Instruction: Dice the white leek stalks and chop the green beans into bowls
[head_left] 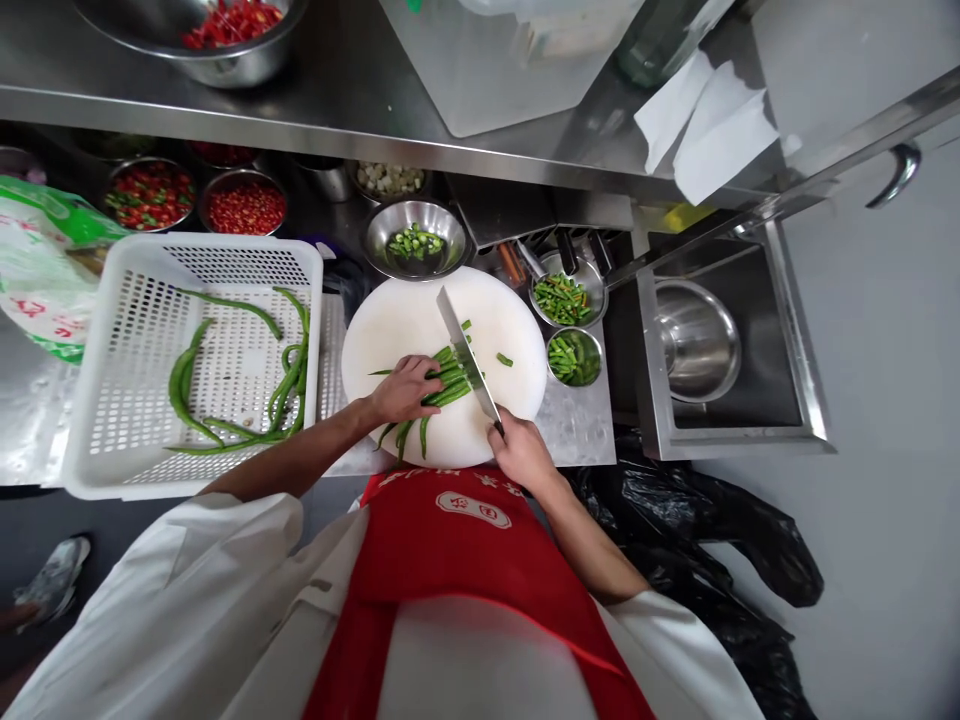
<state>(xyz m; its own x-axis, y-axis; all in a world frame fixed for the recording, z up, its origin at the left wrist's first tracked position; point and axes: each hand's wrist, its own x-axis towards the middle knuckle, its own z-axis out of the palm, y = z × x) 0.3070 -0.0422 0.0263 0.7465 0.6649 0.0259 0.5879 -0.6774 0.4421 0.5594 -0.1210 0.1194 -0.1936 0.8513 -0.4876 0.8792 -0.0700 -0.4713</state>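
Several slender green beans [448, 388] on a round white board [517, 320], left grip [407, 388] curled over them, right grip [521, 448] clenched around a steel-bladed knife [469, 353]

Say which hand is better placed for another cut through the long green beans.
Probably the right hand: it grips the long steel knife, whose blade is angled across the beans' far end. The left hand holds no tool; its fingers rest on the beans.
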